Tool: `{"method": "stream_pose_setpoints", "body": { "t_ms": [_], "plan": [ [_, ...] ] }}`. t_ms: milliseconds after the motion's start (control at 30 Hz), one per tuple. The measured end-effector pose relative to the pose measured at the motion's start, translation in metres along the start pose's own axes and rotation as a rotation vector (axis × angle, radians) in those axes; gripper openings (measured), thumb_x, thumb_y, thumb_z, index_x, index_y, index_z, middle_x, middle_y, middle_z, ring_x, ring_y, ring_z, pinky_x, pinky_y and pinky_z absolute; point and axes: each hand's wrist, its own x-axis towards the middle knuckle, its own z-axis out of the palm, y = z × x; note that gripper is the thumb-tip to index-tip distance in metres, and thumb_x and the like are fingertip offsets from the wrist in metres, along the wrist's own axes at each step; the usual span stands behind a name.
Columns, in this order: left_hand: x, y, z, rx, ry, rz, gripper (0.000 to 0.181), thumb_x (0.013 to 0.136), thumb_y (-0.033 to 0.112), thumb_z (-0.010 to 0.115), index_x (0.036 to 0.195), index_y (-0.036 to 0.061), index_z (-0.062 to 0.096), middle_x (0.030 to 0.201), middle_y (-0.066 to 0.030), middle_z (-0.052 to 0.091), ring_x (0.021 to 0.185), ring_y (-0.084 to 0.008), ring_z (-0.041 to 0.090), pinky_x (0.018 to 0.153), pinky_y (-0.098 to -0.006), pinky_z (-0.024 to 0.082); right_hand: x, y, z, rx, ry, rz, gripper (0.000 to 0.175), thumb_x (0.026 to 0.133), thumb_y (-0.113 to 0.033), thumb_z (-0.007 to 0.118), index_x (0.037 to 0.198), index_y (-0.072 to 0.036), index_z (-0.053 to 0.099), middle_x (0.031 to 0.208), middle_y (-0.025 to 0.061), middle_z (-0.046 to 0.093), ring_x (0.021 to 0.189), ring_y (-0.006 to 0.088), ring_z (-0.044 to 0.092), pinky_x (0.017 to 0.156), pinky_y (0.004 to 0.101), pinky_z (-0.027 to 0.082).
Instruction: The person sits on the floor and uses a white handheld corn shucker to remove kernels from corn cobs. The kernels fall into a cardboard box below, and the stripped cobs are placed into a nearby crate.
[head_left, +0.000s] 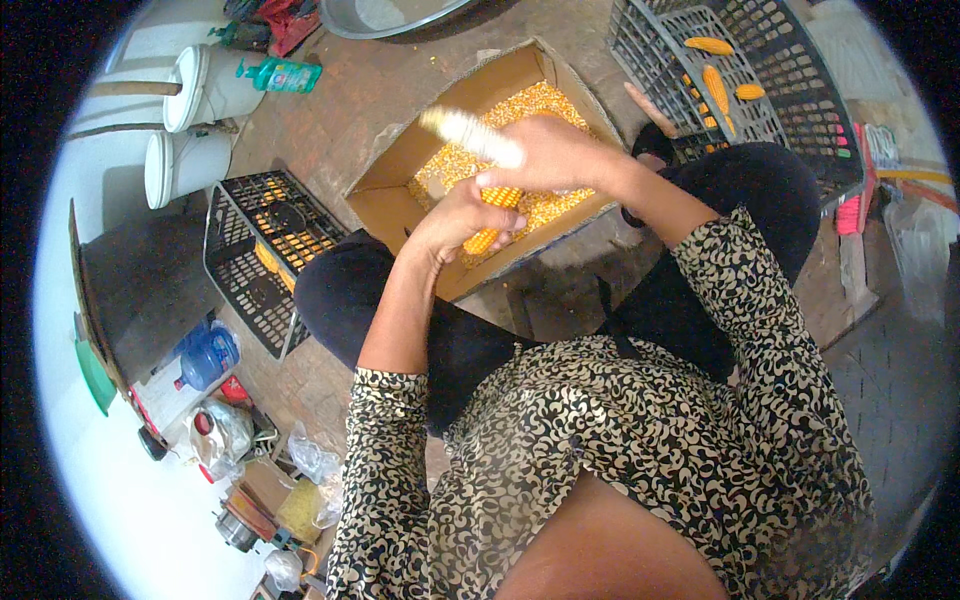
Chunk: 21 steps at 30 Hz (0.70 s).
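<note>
My left hand (465, 214) grips an ear of yellow corn (491, 238) that slants over the near side of a cardboard box (469, 281). In my right hand (559, 154) is a pale, mostly bare corn cob (469, 135), blurred by motion, its far end pointing up and left. The two hands meet, with the right thumb close to the upper end of the ear. Below them, loose corn kernels (544, 101) cover the bottom of the box. My right hand's fingers are partly hidden behind its back.
At the upper right, a black plastic crate (806, 97) holds several ears of corn (716, 86). Another black crate (274, 315) with corn stands beside my left knee. A metal basin (349, 26) lies beyond the box. White buckets (199, 161) and a green pump bottle (285, 75) are at the left.
</note>
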Motion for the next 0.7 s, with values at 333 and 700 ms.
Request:
{"method": "stream_pose_setpoints", "body": {
  "t_ms": [333,700],
  "plan": [
    [-0.022,0.000,0.003,-0.483,-0.162,-0.111,0.034,0.077,0.009,0.072,0.106,0.0002,0.059,0.072,-0.0045,0.059,0.055,-0.0106,0.056,0.042,-0.0224,0.042,-0.013,-0.004,0.009,-0.146,0.251,-0.135,0.048,0.079,-0.054,0.067,0.078,-0.005,0.070,0.072,0.0215,0.066,0.072,0.0404,0.066,0.067,0.0486,0.052],
    [-0.007,-0.018,0.000,-0.064,0.003,-0.206,0.027,0.069,0.007,0.070,0.093,0.0015,0.058,0.062,-0.0039,0.057,0.042,-0.0102,0.050,0.035,-0.0233,0.036,-0.011,0.014,0.035,-0.121,0.143,0.019,0.040,0.082,-0.043,0.065,0.084,-0.004,0.072,0.079,0.0219,0.068,0.080,0.0404,0.067,0.075,0.0484,0.052]
  ]
}}
